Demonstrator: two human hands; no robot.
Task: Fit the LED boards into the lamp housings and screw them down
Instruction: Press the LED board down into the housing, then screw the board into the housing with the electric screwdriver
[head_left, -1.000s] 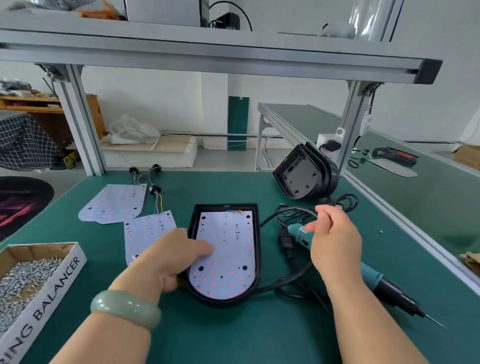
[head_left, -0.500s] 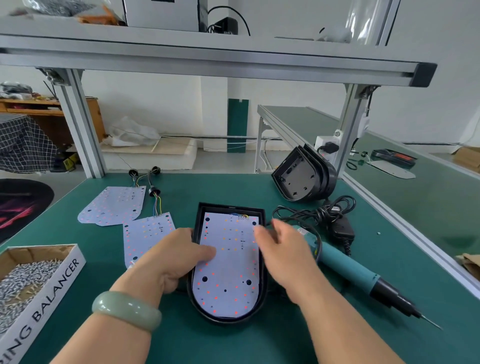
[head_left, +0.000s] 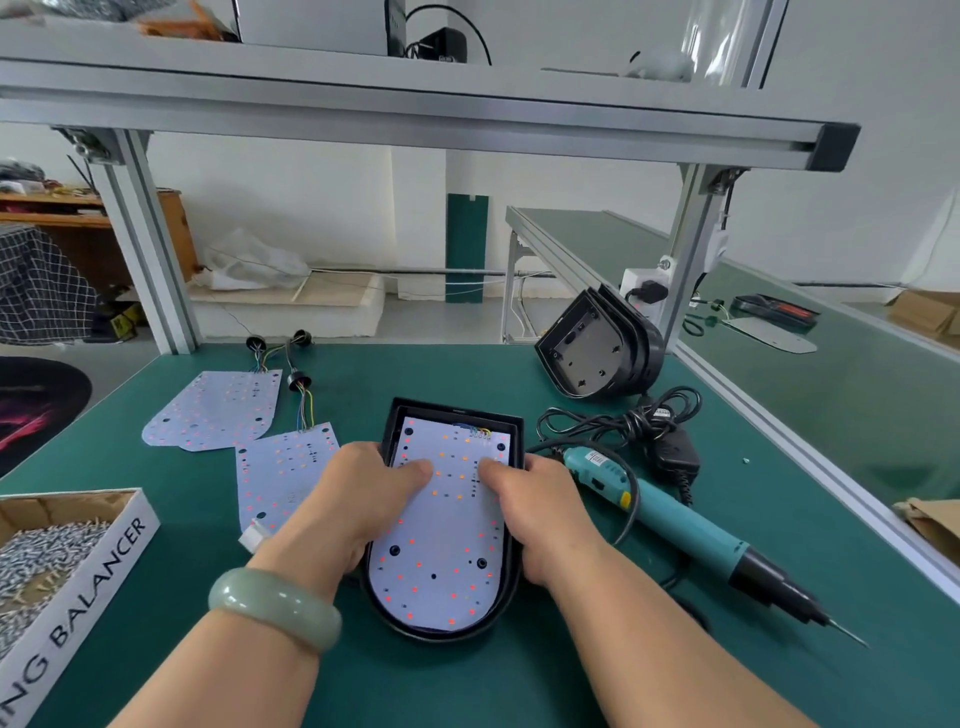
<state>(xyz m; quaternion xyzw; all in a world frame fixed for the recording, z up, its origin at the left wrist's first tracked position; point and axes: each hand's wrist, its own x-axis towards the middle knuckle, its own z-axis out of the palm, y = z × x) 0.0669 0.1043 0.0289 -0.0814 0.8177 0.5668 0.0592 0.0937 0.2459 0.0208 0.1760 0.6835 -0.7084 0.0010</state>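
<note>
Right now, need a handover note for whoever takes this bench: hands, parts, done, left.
Left hand and right hand: each grips a side of the lamp housing, thumbs pressing the LED board lying inside it.
Screwdriver lies on the table right of the housing, not held. Box of screws at near left.
Two loose boards lie left of the housing; empty housings stand at back right.
Done: one board seated.
Left: screw it down (holes look empty), then fit the other boards.
</note>
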